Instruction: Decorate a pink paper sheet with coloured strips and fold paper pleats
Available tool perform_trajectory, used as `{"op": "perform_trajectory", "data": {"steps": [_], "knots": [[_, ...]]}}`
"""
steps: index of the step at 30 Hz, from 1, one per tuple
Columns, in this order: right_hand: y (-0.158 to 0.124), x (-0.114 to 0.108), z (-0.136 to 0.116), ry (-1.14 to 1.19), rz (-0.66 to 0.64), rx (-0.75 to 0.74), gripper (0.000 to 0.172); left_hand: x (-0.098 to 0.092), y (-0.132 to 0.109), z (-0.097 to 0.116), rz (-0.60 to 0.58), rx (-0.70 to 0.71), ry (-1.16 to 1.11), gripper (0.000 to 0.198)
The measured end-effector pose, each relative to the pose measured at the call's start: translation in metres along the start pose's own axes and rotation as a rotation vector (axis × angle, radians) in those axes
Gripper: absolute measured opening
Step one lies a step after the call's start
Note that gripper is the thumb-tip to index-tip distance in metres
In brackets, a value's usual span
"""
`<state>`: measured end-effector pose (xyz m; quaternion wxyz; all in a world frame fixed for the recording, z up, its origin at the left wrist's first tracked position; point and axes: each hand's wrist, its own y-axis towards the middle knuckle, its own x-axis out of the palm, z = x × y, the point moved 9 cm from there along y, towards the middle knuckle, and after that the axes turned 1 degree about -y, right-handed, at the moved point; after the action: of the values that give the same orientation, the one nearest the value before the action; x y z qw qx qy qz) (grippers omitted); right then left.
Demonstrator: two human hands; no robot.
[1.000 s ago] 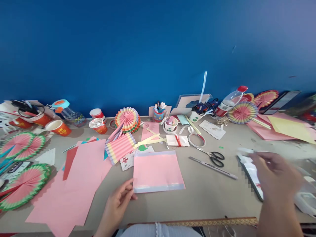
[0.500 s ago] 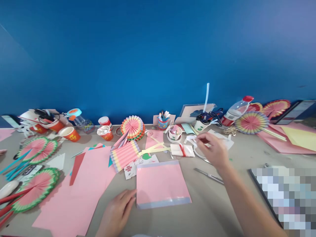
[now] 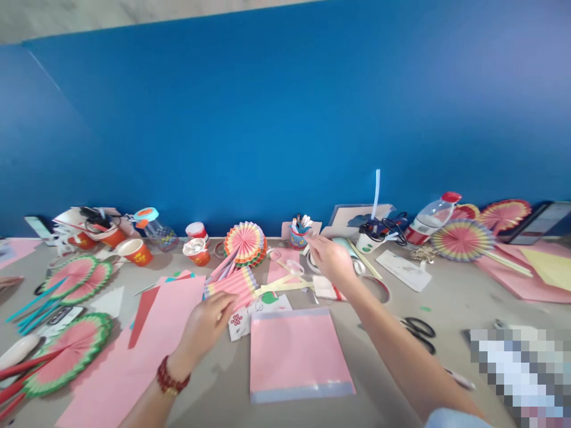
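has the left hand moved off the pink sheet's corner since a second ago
Yes. The left hand has left the pink sheet and gone up and left, to the pleated paper beside the paper fan.

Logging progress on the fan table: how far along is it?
Done: several finished fans, like the green-edged fan and rainbow fan. In hand: left hand touches the pleated pink sheet; right hand reaches toward the small cups. Left: the flat pink sheet lies unfolded.

flat square paper sheet [image 3: 298,351]: pink, pale blue end bands
pleated folded paper strip [image 3: 232,286]: pink, yellow, blue stripes
round paper fan [image 3: 245,242]: rainbow rings
back wall [image 3: 285,119]: blue
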<state>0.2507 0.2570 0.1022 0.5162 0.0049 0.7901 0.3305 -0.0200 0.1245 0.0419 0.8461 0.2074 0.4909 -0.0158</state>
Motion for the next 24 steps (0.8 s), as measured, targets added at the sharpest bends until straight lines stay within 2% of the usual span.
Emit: {"op": "perform_trajectory", "data": {"steps": [2, 4, 6, 9, 13, 17, 20, 24], "knots": [[-0.012, 0.003, 0.002, -0.034, -0.009, 0.004, 0.031, -0.012, 0.021, -0.021, 0.061, -0.046, 0.104, 0.026], [-0.029, 0.004, 0.002, -0.015, -0.036, 0.008, 0.030, -0.017, 0.043, -0.041, 0.073, -0.100, 0.293, 0.027], [-0.049, 0.005, -0.001, 0.051, -0.092, -0.016, 0.031, -0.015, 0.063, -0.056, 0.081, -0.124, 0.361, 0.030], [-0.081, 0.002, -0.004, 0.134, -0.173, -0.033, 0.031, -0.002, 0.083, -0.066, 0.077, -0.155, 0.428, 0.035], [-0.116, -0.005, 0.000, 0.190, -0.255, 0.002, 0.032, 0.013, 0.090, -0.071, 0.089, -0.185, 0.464, 0.032], [-0.136, -0.009, 0.017, 0.214, -0.245, 0.105, 0.031, 0.018, 0.093, -0.081, 0.099, -0.197, 0.412, 0.027], [-0.143, -0.005, 0.028, 0.220, -0.221, 0.143, 0.031, 0.014, 0.096, -0.091, 0.139, -0.215, 0.341, 0.029], [-0.144, 0.006, 0.036, 0.241, -0.215, 0.136, 0.031, -0.003, 0.095, -0.101, 0.222, -0.230, 0.241, 0.033]]}}
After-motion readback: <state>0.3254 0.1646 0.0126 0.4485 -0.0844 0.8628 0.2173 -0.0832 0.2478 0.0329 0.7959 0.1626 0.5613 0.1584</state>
